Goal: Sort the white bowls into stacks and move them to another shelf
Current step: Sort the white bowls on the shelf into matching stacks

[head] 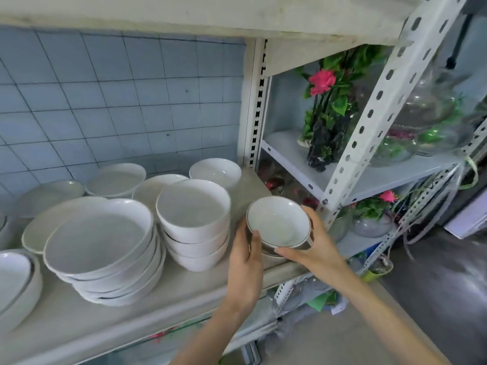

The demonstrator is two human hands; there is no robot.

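Observation:
A small white bowl with a brown rim (278, 222) tops a short stack at the shelf's front right corner. My left hand (246, 262) grips the stack's left side, thumb up against the rim. My right hand (313, 246) holds its right side, fingers curled round the rim. Left of it stands a stack of three deep white bowls (194, 222). A stack of several wide shallow bowls (105, 248) sits further left. A single white bowl (215, 172) stands at the back by the upright.
More shallow white dishes (116, 179) lie along the tiled back wall, and another stack (15, 283) is cut off at the left edge. The grey shelf board (79, 320) carries them all. A perforated metal upright (369, 122) divides this rack from shelves with artificial flowers (322, 81) and glass vases (427, 109).

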